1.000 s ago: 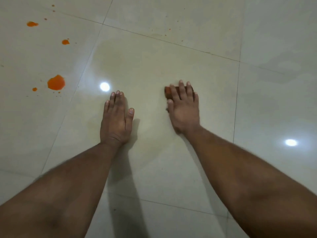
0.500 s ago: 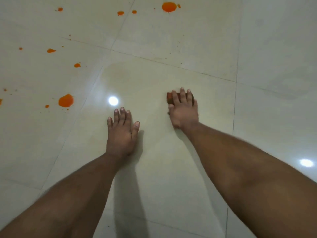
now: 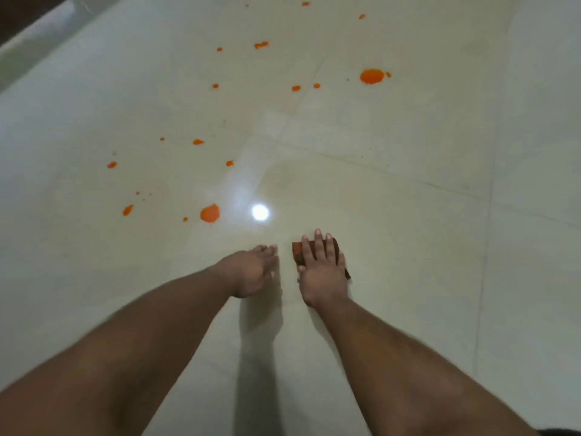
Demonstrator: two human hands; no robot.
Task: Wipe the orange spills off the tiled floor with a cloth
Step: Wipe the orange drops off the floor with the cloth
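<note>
My right hand (image 3: 322,272) lies flat with straight fingers on a small folded reddish-brown cloth (image 3: 298,248), pressing it onto the pale tiled floor (image 3: 408,247). Only the cloth's left and right edges show past the hand. My left hand (image 3: 251,272) is just left of it, blurred, fingers extended over the floor, holding nothing. Orange spills dot the tiles ahead and to the left: a round blot (image 3: 210,213) near a light reflection, a larger blot (image 3: 372,76) far ahead on the right, and several small drops (image 3: 198,141) between them.
A bright lamp reflection (image 3: 260,212) sits just ahead of my hands. A pale wall base or ledge (image 3: 37,42) runs diagonally across the top left corner. Tile joints cross the floor ahead and on the right.
The view has tilted up, bringing more spills into sight. My left hand has shifted right, close beside my right hand, and looks blurred. My right hand stays on the cloth.
</note>
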